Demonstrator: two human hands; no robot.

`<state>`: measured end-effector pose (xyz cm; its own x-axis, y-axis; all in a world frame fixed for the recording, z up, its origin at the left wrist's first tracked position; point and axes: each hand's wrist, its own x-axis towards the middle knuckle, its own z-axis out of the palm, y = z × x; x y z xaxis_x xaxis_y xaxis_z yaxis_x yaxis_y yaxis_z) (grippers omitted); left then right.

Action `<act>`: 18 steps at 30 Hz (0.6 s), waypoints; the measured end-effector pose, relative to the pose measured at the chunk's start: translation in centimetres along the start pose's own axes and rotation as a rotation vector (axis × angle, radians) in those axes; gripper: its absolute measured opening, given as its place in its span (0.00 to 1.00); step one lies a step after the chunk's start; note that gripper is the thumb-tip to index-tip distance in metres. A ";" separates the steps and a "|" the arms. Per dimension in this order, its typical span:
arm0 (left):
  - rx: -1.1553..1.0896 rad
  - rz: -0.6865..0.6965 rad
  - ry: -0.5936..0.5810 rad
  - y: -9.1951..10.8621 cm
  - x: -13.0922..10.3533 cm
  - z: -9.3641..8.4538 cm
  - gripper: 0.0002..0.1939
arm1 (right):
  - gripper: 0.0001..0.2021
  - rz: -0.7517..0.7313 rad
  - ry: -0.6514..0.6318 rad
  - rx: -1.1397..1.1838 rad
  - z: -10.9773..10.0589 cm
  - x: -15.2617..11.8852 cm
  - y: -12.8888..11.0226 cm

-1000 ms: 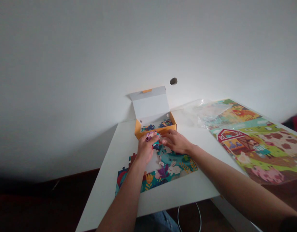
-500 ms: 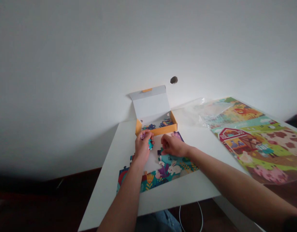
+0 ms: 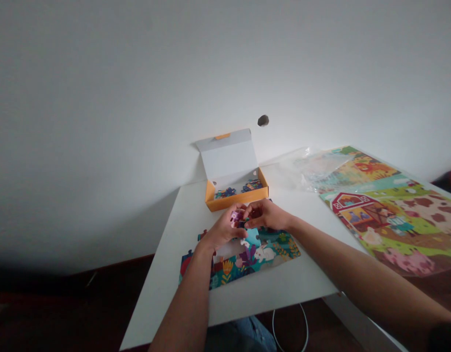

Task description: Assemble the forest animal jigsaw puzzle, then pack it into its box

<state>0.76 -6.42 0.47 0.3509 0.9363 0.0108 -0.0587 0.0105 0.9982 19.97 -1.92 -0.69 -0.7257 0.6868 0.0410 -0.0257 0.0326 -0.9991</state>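
My left hand is closed round puzzle pieces with purple and dark patches, over the middle of the puzzle. Against them meets my right hand, its thumb and fingers pinched at the edge of a piece; the fingers hide most of it. Below both hands lies a partly joined jigsaw puzzle with a white rabbit, flowers and teal ground. A pale gap shows in its middle, and my left forearm covers part of its left side.
Behind the puzzle stands an open yellow box with loose pieces inside, its lid raised against the wall. A clear plastic bag lies right of it, partly over a picture sheet. A farm picture lies farther right on the white table.
My left hand has moved right with its pieces and turned inward. My right hand has risen slightly off the puzzle, and the two hands now meet.
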 end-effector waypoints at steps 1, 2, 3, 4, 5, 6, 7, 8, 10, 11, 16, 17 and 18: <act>0.051 -0.007 0.000 0.1 -0.2 0.1 0.41 | 0.21 -0.009 0.004 -0.049 -0.2 -0.1 -0.2; 0.102 -0.007 0.009 0.2 -0.4 0.1 0.41 | 0.19 -0.021 0.019 -0.128 -0.5 -0.2 -0.5; 0.141 -0.007 0.018 0.3 -0.5 0.2 0.40 | 0.17 -0.039 0.048 -0.241 -0.9 -0.4 -1.0; 0.166 -0.015 0.014 0.5 -0.6 0.3 0.38 | 0.14 -0.061 0.091 -0.383 -1.4 -0.7 -1.5; 0.177 -0.030 0.000 0.6 -0.7 0.4 0.36 | 0.12 -0.082 0.148 -0.545 -2.0 -1.0 -2.0; 0.184 -0.048 -0.021 0.8 -0.7 0.5 0.34 | 0.10 -0.094 0.209 -0.711 -2.7 -1.4 -2.5; 0.195 -0.066 -0.046 1.0 -0.8 0.6 0.32 | 0.11 -0.087 0.262 -0.865 -3.3 -1.9 -2.9; 0.213 -0.078 -0.065 1.3 -0.8 0.6 0.30 | 0.16 -0.053 0.290 -0.997 -3.9 -2.4 -3.0; 0.262 -0.069 -0.076 1.7 -0.9 0.7 0.26 | 0.27 0.056 0.276 -1.164 -4.7 -3.2 -2.9; 0.284 -0.050 -0.070 1.8 -0.9 0.7 0.24 | 0.30 0.108 0.253 -1.203 -4.9 -3.5 -2.7; 0.348 0.060 0.006 1.4 -0.4 0.6 0.15 | 0.28 0.180 0.208 -1.192 -4.9 -3.3 -1.4; 0.360 0.072 0.021 1.2 -0.3 0.6 0.14 | 0.30 0.174 0.209 -1.173 -4.8 -3.1 -1.3; 0.367 0.083 0.032 0.9 -0.1 0.6 0.13 | 0.32 0.171 0.213 -1.155 -4.7 -2.8 -1.2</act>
<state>1.19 -6.72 1.45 0.3293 0.9392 0.0969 0.2553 -0.1874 0.9485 25.28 -0.49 0.42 -0.5277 0.8493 0.0167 0.7751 0.4895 -0.3994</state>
